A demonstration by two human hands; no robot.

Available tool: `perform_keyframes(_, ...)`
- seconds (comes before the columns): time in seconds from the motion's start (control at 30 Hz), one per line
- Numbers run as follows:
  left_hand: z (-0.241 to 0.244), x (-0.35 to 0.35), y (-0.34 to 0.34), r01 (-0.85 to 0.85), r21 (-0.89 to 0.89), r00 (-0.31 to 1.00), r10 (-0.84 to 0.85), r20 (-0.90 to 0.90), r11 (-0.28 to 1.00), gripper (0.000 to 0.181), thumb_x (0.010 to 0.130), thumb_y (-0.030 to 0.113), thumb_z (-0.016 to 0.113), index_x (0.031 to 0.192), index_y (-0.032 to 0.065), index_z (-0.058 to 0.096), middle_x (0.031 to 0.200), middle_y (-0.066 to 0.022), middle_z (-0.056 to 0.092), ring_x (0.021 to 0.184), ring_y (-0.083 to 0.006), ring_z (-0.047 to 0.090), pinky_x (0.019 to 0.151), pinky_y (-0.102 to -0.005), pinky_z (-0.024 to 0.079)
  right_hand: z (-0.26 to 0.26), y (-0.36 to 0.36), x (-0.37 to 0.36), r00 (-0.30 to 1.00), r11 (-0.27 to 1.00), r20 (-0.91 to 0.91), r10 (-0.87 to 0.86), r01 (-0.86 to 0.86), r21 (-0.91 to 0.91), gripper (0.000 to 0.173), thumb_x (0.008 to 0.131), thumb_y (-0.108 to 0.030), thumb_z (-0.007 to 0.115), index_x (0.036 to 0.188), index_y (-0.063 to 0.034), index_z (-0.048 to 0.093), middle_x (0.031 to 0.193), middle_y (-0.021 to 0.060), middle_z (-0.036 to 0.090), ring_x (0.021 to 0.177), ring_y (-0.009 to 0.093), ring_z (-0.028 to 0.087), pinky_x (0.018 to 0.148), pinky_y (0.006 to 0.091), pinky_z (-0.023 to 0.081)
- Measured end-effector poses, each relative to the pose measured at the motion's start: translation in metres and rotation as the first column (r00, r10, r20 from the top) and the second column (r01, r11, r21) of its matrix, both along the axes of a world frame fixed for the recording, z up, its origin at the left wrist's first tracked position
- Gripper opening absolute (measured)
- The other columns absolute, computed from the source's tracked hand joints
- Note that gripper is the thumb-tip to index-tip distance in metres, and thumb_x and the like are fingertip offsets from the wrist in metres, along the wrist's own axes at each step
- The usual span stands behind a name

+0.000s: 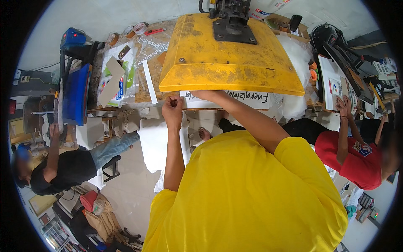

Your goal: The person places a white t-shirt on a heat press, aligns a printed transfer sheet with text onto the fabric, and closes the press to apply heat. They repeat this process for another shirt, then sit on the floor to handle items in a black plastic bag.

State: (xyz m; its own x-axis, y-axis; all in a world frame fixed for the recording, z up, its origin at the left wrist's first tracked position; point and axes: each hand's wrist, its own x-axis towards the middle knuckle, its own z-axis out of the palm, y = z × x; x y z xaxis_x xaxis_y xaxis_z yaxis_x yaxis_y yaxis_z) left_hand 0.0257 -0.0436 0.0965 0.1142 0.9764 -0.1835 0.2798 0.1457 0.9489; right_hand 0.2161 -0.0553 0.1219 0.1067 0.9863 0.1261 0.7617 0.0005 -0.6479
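Observation:
In front of me the yellow upper cover of a heat press hangs over a white sheet or cloth with black printed lettering. Only the front strip of that piece shows. My left hand is at its left front corner, fingers curled and fingertips close together; whether something thin is between them is unclear. My right hand reaches in under the cover's front edge, over the printed piece. Its fingers are hidden, so its grip cannot be seen. Below my left hand, white fabric hangs down by the table.
On the left tabletop lie transfer films with white lettering, a white strip, a grey card, tape rolls and a red cutter. People stand at a blue press on the left and a black press on the right.

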Motion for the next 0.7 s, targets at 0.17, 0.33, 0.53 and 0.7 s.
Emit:
perform_keyframes(0.17, 0.003, 0.001, -0.002, 0.002, 0.065, 1.0, -0.001, -0.012, 0.998, 0.021, 0.09, 0.007, 0.076, 0.109, 0.003, 0.066, 0.088, -0.0013, 0.066, 0.067, -0.0078, 0.053, 0.063, -0.0266, 0.047, -0.009, -0.001, -0.002, 0.999, 0.993, -0.034, 0.001, 0.004, 0.12, 0.023, 0.095, -0.012, 0.065, 0.117, -0.0061, 0.068, 0.107, 0.014, 0.072, 0.1, 0.033, 0.068, 0.089, 0.0446, 0.054)
perform_keyframes(0.33, -0.004, 0.0, 0.004, 0.112, 0.109, 0.986, -0.124, 0.109, 0.988, 0.027, 0.092, 0.003, 0.071, 0.119, 0.0025, 0.067, 0.104, -0.0045, 0.066, 0.069, -0.0076, 0.055, 0.064, -0.0256, 0.048, -0.01, 0.001, -0.006, 0.999, 0.991, 0.0, 0.047, -0.046, 0.127, 0.024, 0.095, -0.009, 0.062, 0.119, -0.0033, 0.067, 0.111, 0.0184, 0.07, 0.103, 0.035, 0.067, 0.088, 0.0447, 0.052)
perform_keyframes(0.53, -0.002, -0.006, 0.009, 0.221, -0.06, 0.963, -0.208, 0.173, 0.974, 0.028, 0.096, 0.001, 0.067, 0.124, 0.0023, 0.07, 0.111, -0.0041, 0.066, 0.089, -0.0105, 0.061, 0.077, -0.0255, 0.05, 0.022, -0.012, -0.009, 0.985, 0.982, 0.049, 0.163, -0.166, 0.088, 0.026, 0.096, -0.004, 0.057, 0.119, 0.0011, 0.068, 0.117, 0.0213, 0.068, 0.107, 0.037, 0.066, 0.089, 0.0449, 0.052)
perform_keyframes(0.7, 0.004, -0.007, 0.009, 0.231, -0.066, 0.961, -0.217, 0.171, 0.971, 0.028, 0.097, 0.002, 0.067, 0.124, 0.0019, 0.069, 0.112, -0.0039, 0.067, 0.086, -0.0089, 0.06, 0.071, -0.0251, 0.05, 0.037, -0.026, -0.011, 0.943, 0.961, 0.197, 0.268, -0.277, 0.019, 0.026, 0.092, -0.008, 0.063, 0.114, 0.0004, 0.072, 0.119, 0.0197, 0.068, 0.109, 0.035, 0.066, 0.093, 0.0439, 0.051)
